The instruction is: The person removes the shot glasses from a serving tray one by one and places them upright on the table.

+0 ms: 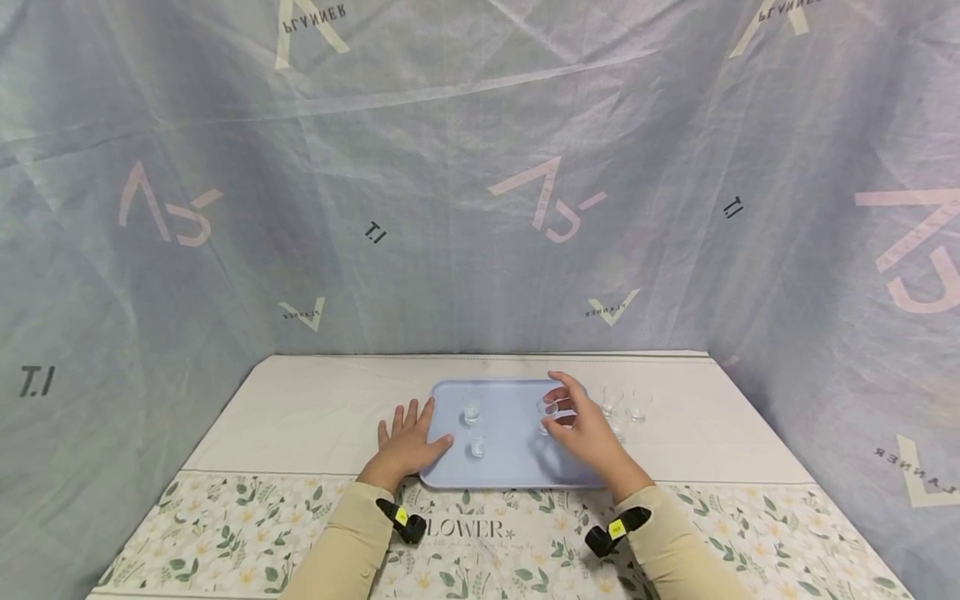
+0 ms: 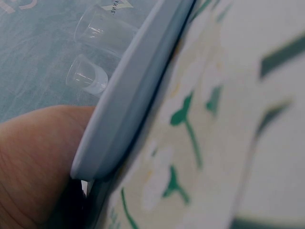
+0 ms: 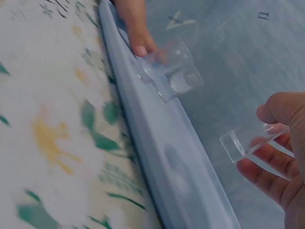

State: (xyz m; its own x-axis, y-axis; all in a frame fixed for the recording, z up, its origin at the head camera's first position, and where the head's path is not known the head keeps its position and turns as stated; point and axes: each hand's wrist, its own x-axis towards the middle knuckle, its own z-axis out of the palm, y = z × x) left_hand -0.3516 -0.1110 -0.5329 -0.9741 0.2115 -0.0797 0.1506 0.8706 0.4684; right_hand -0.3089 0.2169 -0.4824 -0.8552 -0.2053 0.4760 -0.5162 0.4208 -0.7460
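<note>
A light blue tray (image 1: pixel 506 473) lies on the table. My left hand (image 1: pixel 408 443) rests at its left edge with the fingers spread and the thumb over the rim. Near that thumb stand two clear glasses on the tray, a larger glass (image 1: pixel 471 412) behind a smaller glass (image 1: pixel 477 448). Between thumb and fingers, my right hand (image 3: pixel 286 152) holds another clear glass (image 3: pixel 233 147) over the right part of the tray. In the left wrist view, the tray's rim (image 2: pixel 126 90) hides the bases of the two standing glasses.
Just right of the tray stands a group of several clear glasses (image 1: pixel 637 407), partly hidden by the right hand. A flowered cloth (image 1: pixel 480 550) covers the table's front. Grey fabric (image 1: pixel 450 275) hangs behind the table and along both sides.
</note>
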